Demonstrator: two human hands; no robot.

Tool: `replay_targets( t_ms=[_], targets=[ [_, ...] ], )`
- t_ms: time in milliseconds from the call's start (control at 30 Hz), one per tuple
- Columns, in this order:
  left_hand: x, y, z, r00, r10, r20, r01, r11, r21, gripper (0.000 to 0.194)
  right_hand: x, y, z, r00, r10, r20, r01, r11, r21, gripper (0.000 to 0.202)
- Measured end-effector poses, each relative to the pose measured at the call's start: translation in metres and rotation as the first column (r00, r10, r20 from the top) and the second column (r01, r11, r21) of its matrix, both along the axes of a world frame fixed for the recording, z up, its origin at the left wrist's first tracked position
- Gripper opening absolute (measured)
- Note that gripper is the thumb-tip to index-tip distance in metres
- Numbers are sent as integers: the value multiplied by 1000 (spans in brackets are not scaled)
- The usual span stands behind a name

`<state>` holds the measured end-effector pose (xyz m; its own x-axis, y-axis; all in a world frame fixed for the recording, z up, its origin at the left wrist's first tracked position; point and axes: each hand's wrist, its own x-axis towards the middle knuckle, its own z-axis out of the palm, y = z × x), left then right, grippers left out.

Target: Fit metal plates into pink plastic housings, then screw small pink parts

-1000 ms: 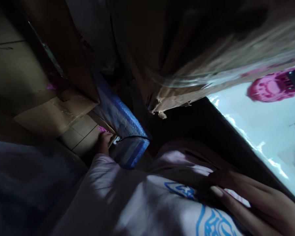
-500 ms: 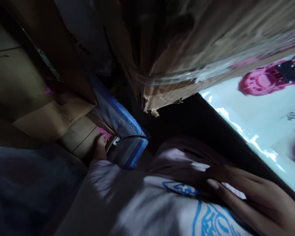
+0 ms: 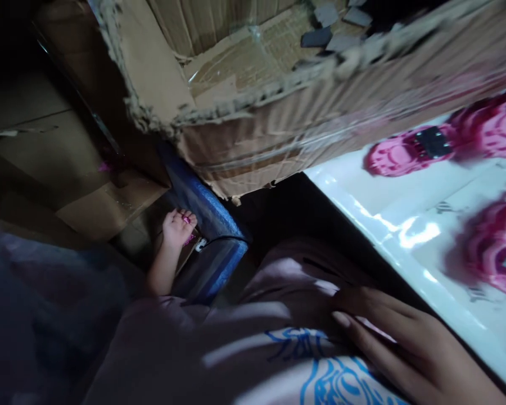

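While the left hand (image 3: 179, 228) reaches out to nearly nine o'clock of the view's middle, its fingers curl around small glossy pink pieces (image 3: 187, 220), which sit at the fingertips. These look like moulded plastic; they are too small and blurred for a long axis to be read. More pink bits show close under this hand, towards its four o'clock, beside a small white fitting (image 3: 200, 244) on a thin black cable (image 3: 223, 238).

From the right hand (image 3: 388, 337), at between four and five o'clock, the pieces lie well apart towards ten, so the left is by far the nearer. The right hand lies against the soft, pale shirt with blue line print (image 3: 346, 382), thumb and fingers slightly parted; whether it pinches cloth I cannot tell.

A blue film-wrapped block (image 3: 225, 216), angular and sheeny, stands just beyond the left hand, towards three. At twelve, a brown corrugated cardboard box (image 3: 257, 149) shows a ragged, torn rim. Towards three, pink plastic car-shaped parts (image 3: 396, 157) rest on a glossy white tabletop (image 3: 349, 183).
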<state>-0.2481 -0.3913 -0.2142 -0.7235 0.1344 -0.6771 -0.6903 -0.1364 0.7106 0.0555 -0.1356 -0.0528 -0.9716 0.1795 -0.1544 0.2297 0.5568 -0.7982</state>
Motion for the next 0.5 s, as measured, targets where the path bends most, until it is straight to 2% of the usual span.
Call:
replay_targets(
  t_ms=[133,233,333,367,433,467,500],
  targets=[
    [34,55,57,977,-181,114,165,977,135,42,8,4,9,996,-4,-85,-4,996,-91,16],
    [71,99,98,889,-410,201,366,903,223,40,21,9,18,987,-4,-158,-19,989,-149,16],
    [108,138,132,708,-662,246,585,745,321,32,42,16,26,972,-127,-197,69,958,-279,20],
    [118,150,141,639,-730,241,645,680,349,31,49,19,29,950,-228,-214,139,921,-363,20],
    [133,171,156,508,-835,213,750,550,368,35,61,29,41,853,-453,-259,252,793,-555,21],
    [138,181,161,450,-872,192,796,489,358,40,65,35,50,774,-570,-276,320,728,-606,27],
    [141,191,166,403,-900,166,837,436,331,44,68,42,60,717,-631,-298,373,707,-600,34]
  ],
)
